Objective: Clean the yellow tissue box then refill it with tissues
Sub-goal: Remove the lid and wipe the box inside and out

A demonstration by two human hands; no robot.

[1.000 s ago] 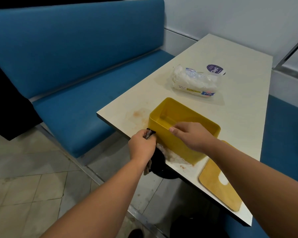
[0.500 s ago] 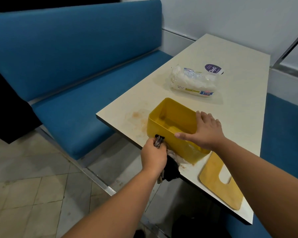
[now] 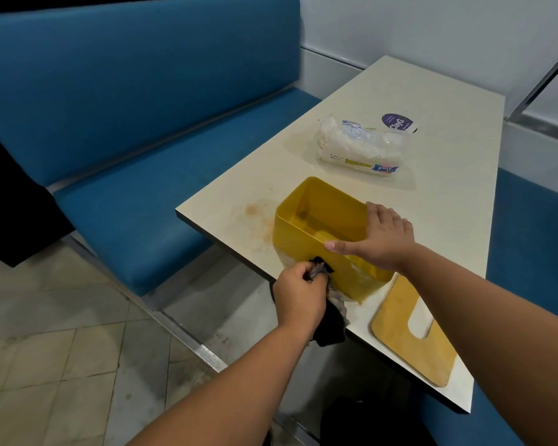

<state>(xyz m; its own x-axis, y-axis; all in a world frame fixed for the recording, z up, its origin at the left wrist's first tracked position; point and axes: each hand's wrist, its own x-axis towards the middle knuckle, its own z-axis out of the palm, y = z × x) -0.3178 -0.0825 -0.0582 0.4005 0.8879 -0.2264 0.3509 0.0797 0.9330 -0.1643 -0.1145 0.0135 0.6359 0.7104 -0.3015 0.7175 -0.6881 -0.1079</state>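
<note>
A person is wiping a yellow tissue box [image 3: 306, 230] on a pale bench [image 3: 432, 123] beside blue seating [image 3: 126, 123].

The open box is sitting near the bench's front edge, its lid [image 3: 400, 336] lying flat just to the right and a pack of tissues [image 3: 358, 146] lying farther back by a round purple sticker [image 3: 397, 122]. The right hand [image 3: 384, 239] is clasping the box's right end, thumb along the near rim. The left hand [image 3: 298, 296] is clenching a dark rag [image 3: 332, 326], pressing it against the near wall.
</note>
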